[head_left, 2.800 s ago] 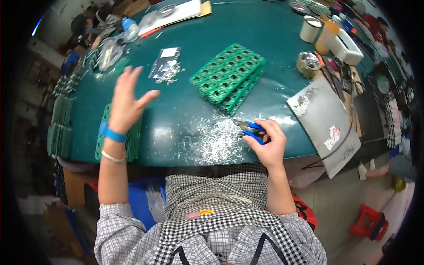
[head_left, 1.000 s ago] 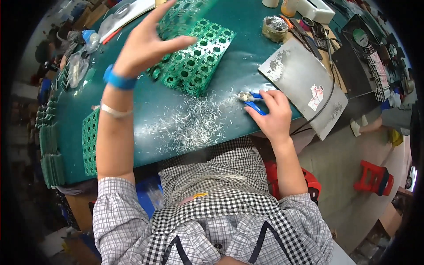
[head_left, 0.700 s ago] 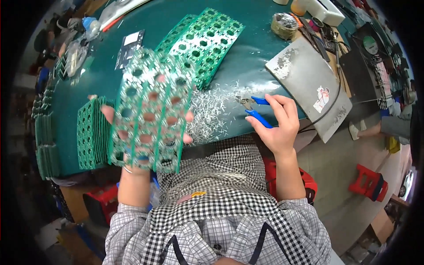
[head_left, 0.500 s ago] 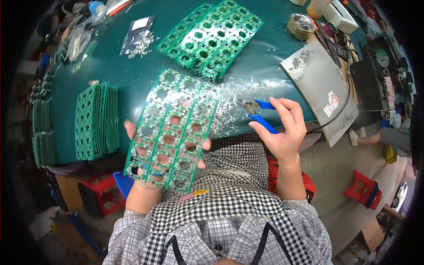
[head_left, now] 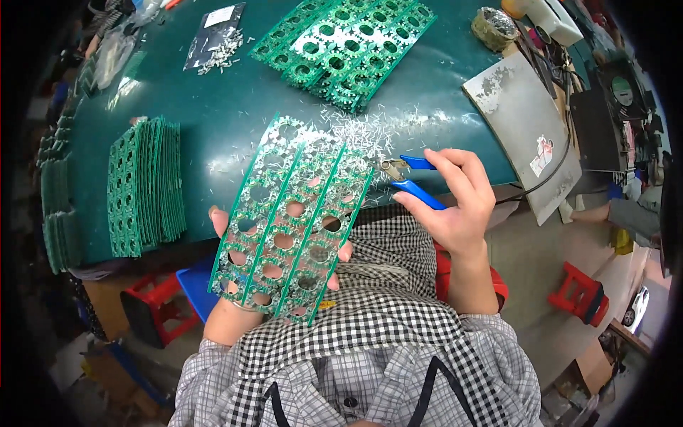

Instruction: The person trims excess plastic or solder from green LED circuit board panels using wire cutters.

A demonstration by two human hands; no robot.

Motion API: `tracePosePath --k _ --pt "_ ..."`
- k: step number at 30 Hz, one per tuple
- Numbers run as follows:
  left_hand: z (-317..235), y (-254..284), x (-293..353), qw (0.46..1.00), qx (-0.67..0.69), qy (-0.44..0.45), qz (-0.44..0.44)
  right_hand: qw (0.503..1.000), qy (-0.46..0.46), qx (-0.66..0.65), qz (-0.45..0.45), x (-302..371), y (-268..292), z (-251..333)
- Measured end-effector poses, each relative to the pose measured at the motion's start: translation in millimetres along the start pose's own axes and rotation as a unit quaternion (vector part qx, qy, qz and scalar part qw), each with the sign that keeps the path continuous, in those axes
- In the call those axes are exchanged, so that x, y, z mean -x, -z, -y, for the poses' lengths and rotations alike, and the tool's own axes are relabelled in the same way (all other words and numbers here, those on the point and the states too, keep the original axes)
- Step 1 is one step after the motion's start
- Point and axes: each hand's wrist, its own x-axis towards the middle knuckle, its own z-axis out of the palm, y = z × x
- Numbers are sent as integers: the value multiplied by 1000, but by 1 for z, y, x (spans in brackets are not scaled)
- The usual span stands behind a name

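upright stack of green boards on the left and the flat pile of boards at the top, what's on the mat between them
In the head view, mostly bare green mat separates the upright stack from the flat pile; only the dark bag of small metal parts lies near that stretch.

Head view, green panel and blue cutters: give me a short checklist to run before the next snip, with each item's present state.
1. Left hand supports the green circuit board panel from beneath, fingertips showing at both edges: ok.
2. Right hand has its grip on the blue-handled cutters: ok.
3. Cutter tip points at the panel's upper right edge: ok; whether it touches, cannot tell.
4. Cutter blades open or shut: cannot tell, too small.
5. Left fingertips away from the cutter tip: ok.
6. Green table mat tidy near the work: not ok, clipped metal leads lie scattered.
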Motion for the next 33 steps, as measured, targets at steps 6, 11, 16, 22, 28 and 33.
tracePosePath --k 6,11,16,22,28,33 --pt "3 1 -1 1000 -1 -1 -16 1000 -13 -5 23 0 6 4" --pt "10 1 -1 1000 20 -5 -21 999 -29 4 32 0 10 8" --pt "10 8 -4 1000 15 5 -1 999 -28 10 32 2 11 7" --pt "12 8 -1 1000 26 3 0 999 -16 14 29 1 12 7" --pt "7 15 -3 999 27 31 23 999 -33 9 39 3 12 9" --pt "12 14 -1 999 22 31 8 999 -18 17 42 -2 11 11"
